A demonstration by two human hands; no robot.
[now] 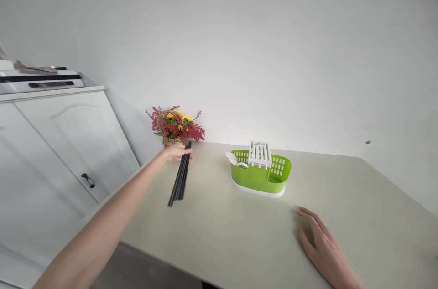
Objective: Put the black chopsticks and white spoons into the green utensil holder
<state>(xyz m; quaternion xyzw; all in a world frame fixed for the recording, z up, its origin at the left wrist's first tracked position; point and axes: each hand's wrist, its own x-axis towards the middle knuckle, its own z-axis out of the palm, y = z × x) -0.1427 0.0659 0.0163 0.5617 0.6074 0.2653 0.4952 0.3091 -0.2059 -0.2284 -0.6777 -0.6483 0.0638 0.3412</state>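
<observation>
My left hand (178,152) is closed around the upper ends of a bundle of black chopsticks (180,177) on the left of the table. Their lower ends fan out slightly toward me. My right hand (320,241) is at the right front, fingers stretched out and holding nothing. Between the hands stands a green utensil caddy (251,180) with slotted walls and a white base. White spoons (236,161) lean out of its left compartment. Across its middle sits a white slotted rack (259,154).
Behind my left hand, a wicker basket (174,141) of red and yellow flowers stands by the wall. A white cabinet (68,143) borders the table's left side, with a white case (41,81) on top. The pale green table (219,229) has its front edge near me.
</observation>
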